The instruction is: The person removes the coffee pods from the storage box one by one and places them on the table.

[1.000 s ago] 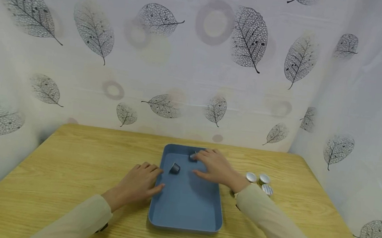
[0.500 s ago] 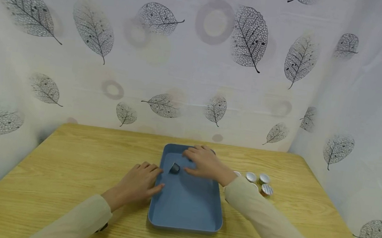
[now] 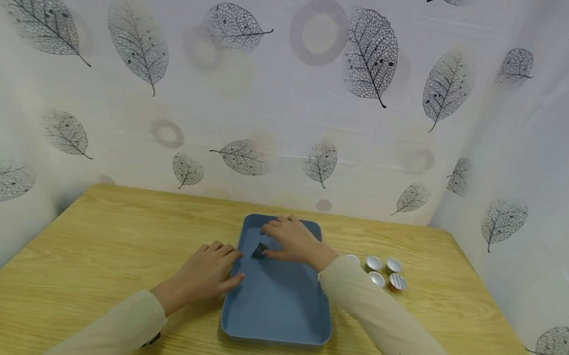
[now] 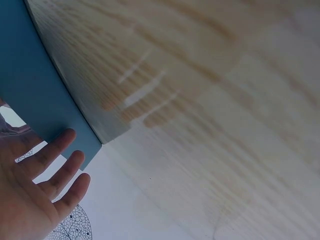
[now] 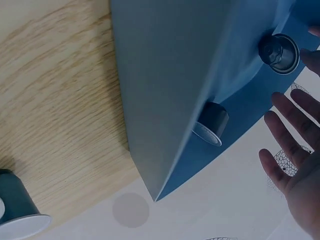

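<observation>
A blue rectangular tray (image 3: 277, 311) lies on the wooden table. Inside it, a dark coffee capsule (image 3: 260, 250) sits toward the left; the right wrist view shows this capsule (image 5: 279, 54) beside the right thumb. Whether they touch, I cannot tell. My right hand (image 3: 294, 242) is over the tray's far half with its fingers spread, holding nothing visible. A second dark capsule (image 5: 212, 122) lies on its side in the tray, hidden from the head view by that hand. My left hand (image 3: 202, 270) rests at the tray's left wall, its fingers (image 4: 67, 172) loosely extended against the side.
Several coffee capsules (image 3: 373, 263) with pale lids stand on the table (image 3: 438, 312) right of the tray, partly behind the right sleeve. One green capsule (image 5: 17, 200) shows up close in the right wrist view. A leaf-patterned curtain (image 3: 292, 108) encloses the table's back and sides.
My right hand has moved left across the tray, from the capsule near the far edge to the left one. More of the capsules on the table have come into view. The left hand stays put.
</observation>
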Motion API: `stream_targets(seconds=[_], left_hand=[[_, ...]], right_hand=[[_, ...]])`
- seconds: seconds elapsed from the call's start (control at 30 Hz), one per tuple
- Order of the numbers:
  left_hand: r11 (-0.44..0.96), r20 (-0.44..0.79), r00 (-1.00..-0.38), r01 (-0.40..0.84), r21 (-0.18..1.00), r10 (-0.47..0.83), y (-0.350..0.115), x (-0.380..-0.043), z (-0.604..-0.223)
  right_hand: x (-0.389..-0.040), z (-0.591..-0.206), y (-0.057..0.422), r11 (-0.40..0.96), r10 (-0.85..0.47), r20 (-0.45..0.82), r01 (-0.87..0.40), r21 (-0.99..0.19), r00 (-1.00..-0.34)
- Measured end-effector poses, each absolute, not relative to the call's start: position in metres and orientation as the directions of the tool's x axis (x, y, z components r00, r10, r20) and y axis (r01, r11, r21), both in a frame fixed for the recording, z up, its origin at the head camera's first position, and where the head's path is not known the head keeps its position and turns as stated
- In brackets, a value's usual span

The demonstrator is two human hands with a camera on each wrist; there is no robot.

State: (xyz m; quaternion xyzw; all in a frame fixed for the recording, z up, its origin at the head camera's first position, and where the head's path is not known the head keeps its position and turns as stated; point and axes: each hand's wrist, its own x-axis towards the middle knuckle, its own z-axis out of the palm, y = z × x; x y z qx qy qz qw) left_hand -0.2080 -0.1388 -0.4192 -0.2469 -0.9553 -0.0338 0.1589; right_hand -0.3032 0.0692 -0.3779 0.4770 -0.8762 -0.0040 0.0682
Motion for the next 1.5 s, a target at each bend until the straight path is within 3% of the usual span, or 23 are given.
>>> stream_targets(seconds=[0.87, 1.5], left_hand=[[0.878, 0.304, -0.837, 0.479, 0.008, 0.455, -0.139, -0.209, -0.419], [0.88, 0.303, -0.842, 0.475, 0.021, 0.447, -0.138, -0.207, -0.418]], right_hand=[[-0.303, -0.395, 0.063, 0.51, -0.86, 0.084, -0.846, 0.153, -0.503], [-0.302, -0.396, 0.061, 0.51, -0.86, 0.076, -0.848, 0.142, -0.504]])
